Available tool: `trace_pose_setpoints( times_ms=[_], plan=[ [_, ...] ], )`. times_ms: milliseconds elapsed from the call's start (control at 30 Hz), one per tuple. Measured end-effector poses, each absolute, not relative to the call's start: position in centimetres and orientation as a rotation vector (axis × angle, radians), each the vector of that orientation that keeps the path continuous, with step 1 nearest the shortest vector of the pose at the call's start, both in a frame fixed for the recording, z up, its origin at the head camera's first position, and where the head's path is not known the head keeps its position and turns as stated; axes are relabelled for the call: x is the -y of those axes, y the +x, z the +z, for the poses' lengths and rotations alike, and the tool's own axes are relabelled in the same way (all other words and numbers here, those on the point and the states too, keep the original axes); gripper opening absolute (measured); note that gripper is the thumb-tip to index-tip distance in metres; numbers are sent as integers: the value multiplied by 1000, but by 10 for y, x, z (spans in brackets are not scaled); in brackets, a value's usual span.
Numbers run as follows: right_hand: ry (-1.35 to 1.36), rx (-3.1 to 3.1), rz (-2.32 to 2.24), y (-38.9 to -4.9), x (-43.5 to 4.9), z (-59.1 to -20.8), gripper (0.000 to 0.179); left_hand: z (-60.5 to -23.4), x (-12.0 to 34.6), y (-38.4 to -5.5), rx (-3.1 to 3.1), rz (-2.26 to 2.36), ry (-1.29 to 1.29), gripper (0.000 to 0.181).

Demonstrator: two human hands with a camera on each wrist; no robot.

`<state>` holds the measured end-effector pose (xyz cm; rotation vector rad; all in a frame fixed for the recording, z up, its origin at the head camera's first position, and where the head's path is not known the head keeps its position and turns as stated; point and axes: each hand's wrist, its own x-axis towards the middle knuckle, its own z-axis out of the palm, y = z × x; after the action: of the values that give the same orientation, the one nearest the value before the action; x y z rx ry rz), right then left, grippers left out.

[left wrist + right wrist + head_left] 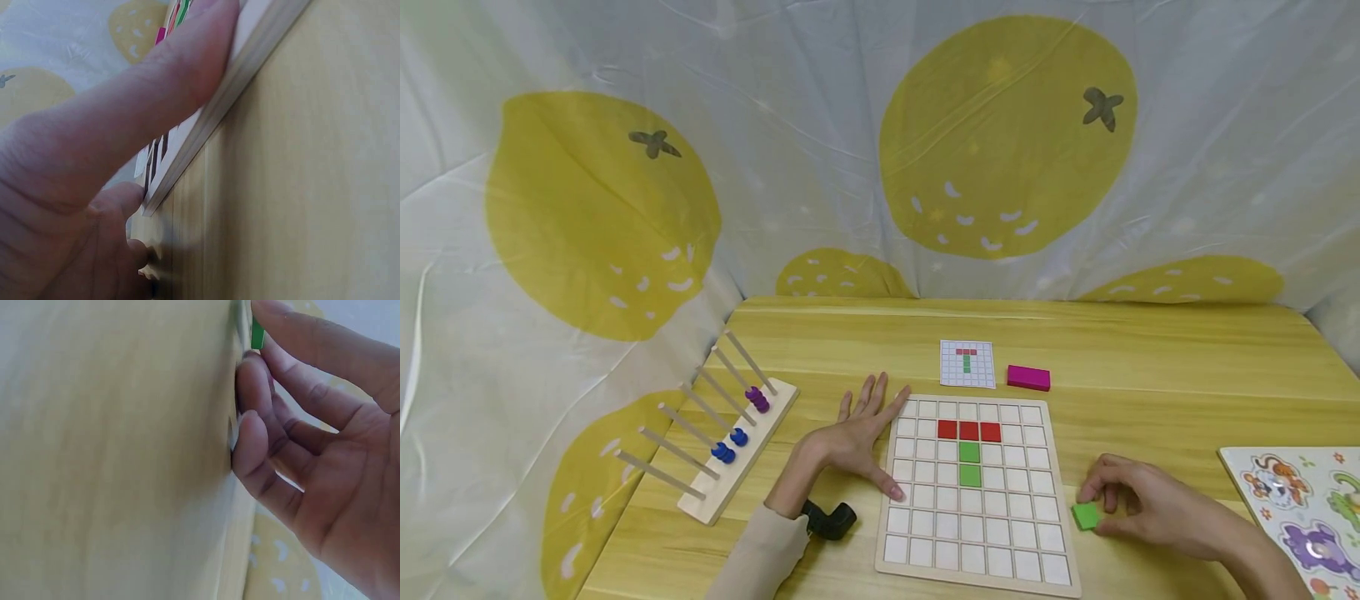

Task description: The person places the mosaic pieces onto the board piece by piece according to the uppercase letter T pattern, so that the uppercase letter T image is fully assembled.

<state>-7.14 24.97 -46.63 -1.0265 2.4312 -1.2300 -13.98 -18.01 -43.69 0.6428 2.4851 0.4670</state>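
Note:
A wooden grid board [1011, 529] lies in the middle of the table. Three red tiles [969, 431] form a row in its upper part, and two green tiles [970, 476] run down below the middle one. My left hand [853, 442] rests with spread fingers at the board's left edge, its thumb [187, 62] lying over the rim. To the right of the board, my right hand [1138, 504] pinches a green block [1085, 517] between thumb and fingers, low over the table. Only a sliver of that green block [257, 334] shows in the right wrist view.
Behind the board lie a pattern card [967, 375] with a red and green T and a magenta block [1028, 377]. A peg rack [700, 504] with beads stands left. A black object [832, 522] sits by my left wrist, and an animal puzzle board [1262, 500] lies far right.

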Motion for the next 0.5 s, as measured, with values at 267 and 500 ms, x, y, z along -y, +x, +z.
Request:
trace_pose_setpoints(
  times_ms=[267,500],
  plan=[
    [-989,-2492,-1304,-70,-243,-455,28,-437,181,-140,-2479,470,647,145],
    [-948,-2558,-1318,-68,-207,-439,26,-436,181,-140,-2478,478,652,145]
  ],
)
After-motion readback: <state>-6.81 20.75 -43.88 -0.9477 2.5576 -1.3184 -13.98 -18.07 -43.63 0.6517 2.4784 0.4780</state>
